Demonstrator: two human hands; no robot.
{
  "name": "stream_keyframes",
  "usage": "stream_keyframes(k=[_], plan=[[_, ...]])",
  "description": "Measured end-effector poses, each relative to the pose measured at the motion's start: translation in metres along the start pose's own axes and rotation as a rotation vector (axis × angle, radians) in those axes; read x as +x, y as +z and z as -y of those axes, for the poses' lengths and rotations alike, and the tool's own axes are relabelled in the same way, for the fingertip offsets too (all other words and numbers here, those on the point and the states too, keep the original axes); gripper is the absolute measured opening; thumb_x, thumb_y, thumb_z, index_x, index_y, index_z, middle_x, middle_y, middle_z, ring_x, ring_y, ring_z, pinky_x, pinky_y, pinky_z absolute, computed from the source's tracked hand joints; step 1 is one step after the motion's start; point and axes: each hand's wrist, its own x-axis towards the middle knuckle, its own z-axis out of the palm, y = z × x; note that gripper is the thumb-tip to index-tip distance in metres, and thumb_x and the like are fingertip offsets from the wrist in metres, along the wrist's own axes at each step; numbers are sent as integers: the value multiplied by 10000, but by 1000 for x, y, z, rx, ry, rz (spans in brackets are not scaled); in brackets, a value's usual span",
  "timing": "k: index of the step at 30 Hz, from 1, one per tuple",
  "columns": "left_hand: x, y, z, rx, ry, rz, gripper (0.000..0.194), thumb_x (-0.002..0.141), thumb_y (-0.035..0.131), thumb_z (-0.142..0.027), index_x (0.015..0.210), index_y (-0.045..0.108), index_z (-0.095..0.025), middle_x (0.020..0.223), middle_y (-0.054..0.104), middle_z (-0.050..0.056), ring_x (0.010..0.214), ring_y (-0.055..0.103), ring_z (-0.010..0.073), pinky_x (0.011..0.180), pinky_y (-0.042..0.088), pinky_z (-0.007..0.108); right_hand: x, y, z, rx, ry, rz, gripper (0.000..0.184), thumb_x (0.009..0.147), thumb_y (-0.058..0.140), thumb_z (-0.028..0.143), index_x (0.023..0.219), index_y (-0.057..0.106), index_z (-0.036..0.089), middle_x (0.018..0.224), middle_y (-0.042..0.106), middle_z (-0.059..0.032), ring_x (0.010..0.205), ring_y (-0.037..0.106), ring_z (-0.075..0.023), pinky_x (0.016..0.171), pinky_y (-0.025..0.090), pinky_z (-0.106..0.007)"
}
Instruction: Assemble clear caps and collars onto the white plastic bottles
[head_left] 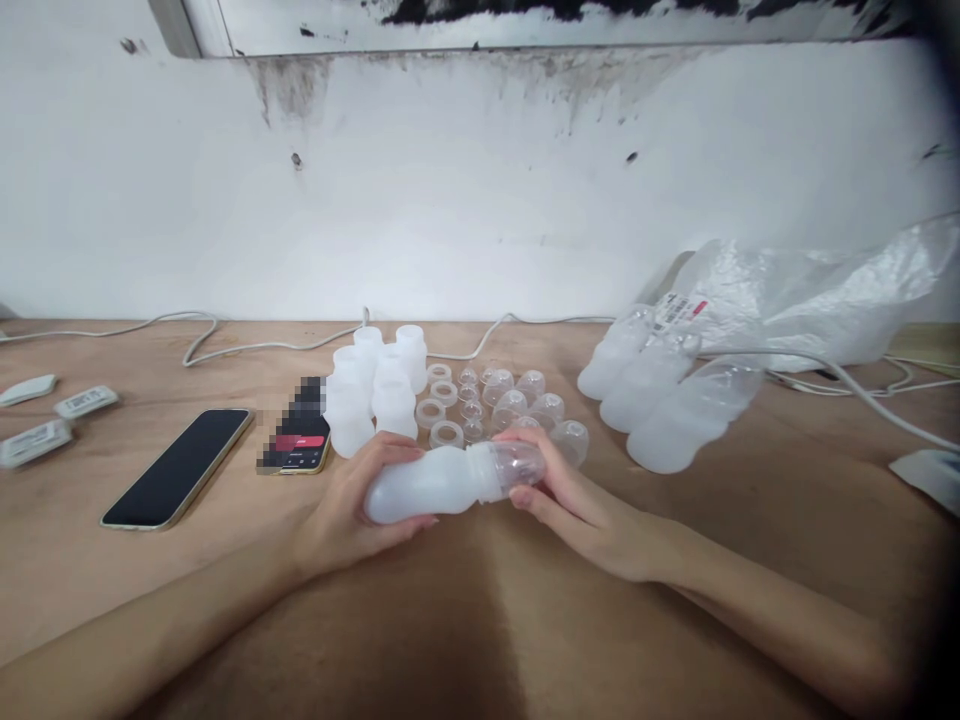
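The held bottle (427, 485) looks like smooth, milky plastic with a soft sheen; its cap (521, 465) is clear and glossy. The upright bottles (350, 410) share the milky finish. The rings (431, 425) look translucent, the domed caps (572, 440) transparent and shiny. The bag (810, 300) is crinkled, glossy film; the tabletop (420, 640), smooth, wood-like; the black phone screen (180, 468), glossy.

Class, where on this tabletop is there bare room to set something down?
Bare wood shows between the two forearms, nearest the person; between the lying bottles and the right forearm; and between the black phone and the cable behind it. It is crowded just beyond the hands: upright bottles, rings and domes stand close together.
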Motion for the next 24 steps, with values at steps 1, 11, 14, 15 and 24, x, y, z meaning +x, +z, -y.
stream_keyframes(k=[1,11,14,15,24], plan=[[0,0,-1,9,5,-2,471,711,653,-247,1106,398,-230,1061,513,70,983,531,210,815,447,342,0,1,0,3,1,-4,282,905,295,318,1156,211,221,965,490,-65,819,517,-152,757,460,-313],[-1,1,-5,46,28,-16,443,723,648,-253,1092,406,-210,1066,510,81,981,531,209,820,456,333,-1,19,-12,47,-53,-102,316,906,297,338,1181,174,241,978,486,-73,819,520,-168,726,459,-330],[-2,1,-5,60,39,-25,437,732,639,-257,1100,407,-210,1067,509,86,983,533,214,813,463,337,-1,21,-12,59,-64,-109,307,907,299,328,1175,173,249,961,475,-61,803,514,-160,724,456,-323],[-3,1,-5,62,42,-26,437,734,637,-257,1103,407,-209,1069,509,89,985,532,216,812,464,339,-1,21,-11,61,-65,-108,306,907,300,323,1175,171,250,960,472,-59,803,512,-159,726,456,-322],[-3,2,-4,41,66,-32,452,727,647,-251,1106,405,-203,1058,501,86,978,529,210,807,461,341,-4,10,-4,27,-27,-3,332,902,306,321,1182,156,223,912,490,-56,793,517,-170,706,463,-337]])
